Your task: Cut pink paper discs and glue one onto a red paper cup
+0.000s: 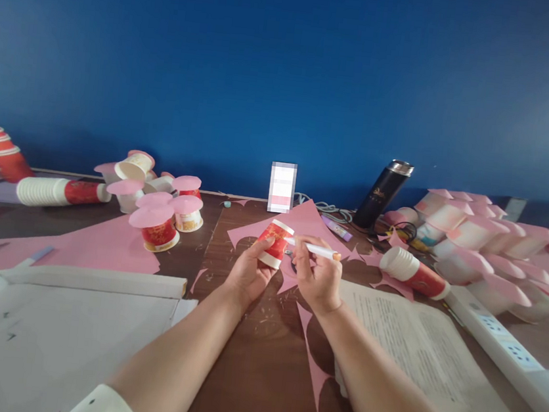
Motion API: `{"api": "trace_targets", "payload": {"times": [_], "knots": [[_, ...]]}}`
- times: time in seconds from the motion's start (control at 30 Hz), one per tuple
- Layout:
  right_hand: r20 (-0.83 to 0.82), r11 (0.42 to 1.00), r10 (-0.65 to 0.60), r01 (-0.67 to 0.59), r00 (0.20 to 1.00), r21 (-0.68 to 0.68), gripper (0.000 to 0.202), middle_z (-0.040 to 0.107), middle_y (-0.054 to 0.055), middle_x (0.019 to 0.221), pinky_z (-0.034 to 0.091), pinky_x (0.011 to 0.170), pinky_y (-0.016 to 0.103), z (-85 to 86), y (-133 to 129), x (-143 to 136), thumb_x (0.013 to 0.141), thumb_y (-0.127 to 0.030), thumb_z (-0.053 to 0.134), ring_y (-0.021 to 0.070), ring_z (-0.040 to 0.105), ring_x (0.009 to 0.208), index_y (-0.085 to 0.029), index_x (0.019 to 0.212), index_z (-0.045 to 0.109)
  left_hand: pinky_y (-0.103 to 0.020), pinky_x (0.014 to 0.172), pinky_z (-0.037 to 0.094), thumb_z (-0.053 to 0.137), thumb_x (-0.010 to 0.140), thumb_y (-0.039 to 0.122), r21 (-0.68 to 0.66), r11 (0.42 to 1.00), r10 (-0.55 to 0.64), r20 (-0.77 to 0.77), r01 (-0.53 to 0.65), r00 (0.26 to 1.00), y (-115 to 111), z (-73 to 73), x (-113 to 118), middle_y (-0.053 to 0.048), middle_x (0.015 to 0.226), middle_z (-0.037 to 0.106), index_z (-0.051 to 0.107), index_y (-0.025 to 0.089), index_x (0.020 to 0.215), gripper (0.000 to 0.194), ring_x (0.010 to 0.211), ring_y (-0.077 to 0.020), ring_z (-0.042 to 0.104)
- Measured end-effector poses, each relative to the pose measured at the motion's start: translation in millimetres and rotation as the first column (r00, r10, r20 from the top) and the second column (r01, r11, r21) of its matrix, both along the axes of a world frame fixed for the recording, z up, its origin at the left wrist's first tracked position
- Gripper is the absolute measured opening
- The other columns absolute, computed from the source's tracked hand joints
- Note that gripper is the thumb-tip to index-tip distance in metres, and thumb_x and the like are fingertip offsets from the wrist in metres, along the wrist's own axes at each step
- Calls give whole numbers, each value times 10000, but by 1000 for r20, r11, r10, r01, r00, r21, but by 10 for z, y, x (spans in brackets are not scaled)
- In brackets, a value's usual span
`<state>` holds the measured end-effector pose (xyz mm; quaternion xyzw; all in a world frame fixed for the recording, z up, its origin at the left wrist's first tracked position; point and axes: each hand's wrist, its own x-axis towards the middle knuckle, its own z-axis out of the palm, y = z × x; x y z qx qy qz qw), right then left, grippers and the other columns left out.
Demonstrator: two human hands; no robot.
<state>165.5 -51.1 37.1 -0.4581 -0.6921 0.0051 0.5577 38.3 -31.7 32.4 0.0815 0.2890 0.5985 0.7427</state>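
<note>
A red paper cup (277, 243) with a gold pattern and white edges lies tilted in my left hand (251, 273), whose fingers wrap round it. My right hand (316, 277) holds a white pen (318, 250) with an orange end, its other end pointing at the right side of the cup. Whether the pen touches the cup I cannot tell. Beneath and behind my hands lie pink paper (302, 221) and cut scraps on the brown table (261, 363).
Cups with pink discs (152, 212) and stacked cups (62, 193) stand or lie at the left, above a white box lid (55, 340). Rightward are a black bottle (382, 195), a cup stack (415, 273), printed paper (416, 354), a power strip (501, 344) and many pink-topped cups (484, 236).
</note>
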Motion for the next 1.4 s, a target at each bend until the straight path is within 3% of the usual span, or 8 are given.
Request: {"api": "trace_targets", "payload": {"times": [0.27, 0.87, 1.4], "knots": [[-84, 1000, -20, 18, 996, -18, 217, 690, 68, 799, 558, 659, 310, -18, 10, 24, 914, -316, 484, 202, 680, 782, -190, 952, 656, -216, 708, 530, 685, 708, 71, -6, 1000, 8, -20, -9, 1000, -13, -7, -1, -75, 895, 702, 640, 113, 883, 186, 782, -135, 664], [-55, 1000, -1, -1, 999, -26, 226, 705, 80, 879, 557, 653, 292, -18, 2, -5, 910, -328, 498, 199, 684, 794, -190, 994, 655, -214, 738, 534, 664, 716, 53, 8, 1000, -16, -44, 17, 999, -38, 15, 15, -83, 898, 705, 644, 117, 873, 170, 798, -140, 673], [-30, 999, -42, 41, 999, -28, 231, 707, 66, 821, 545, 690, 288, 17, -6, -15, 919, -329, 479, 194, 681, 788, -190, 931, 664, -218, 714, 530, 679, 706, 61, -20, 1000, -14, -29, 14, 999, -32, 22, 8, -77, 890, 702, 643, 116, 855, 163, 775, -137, 666]]}}
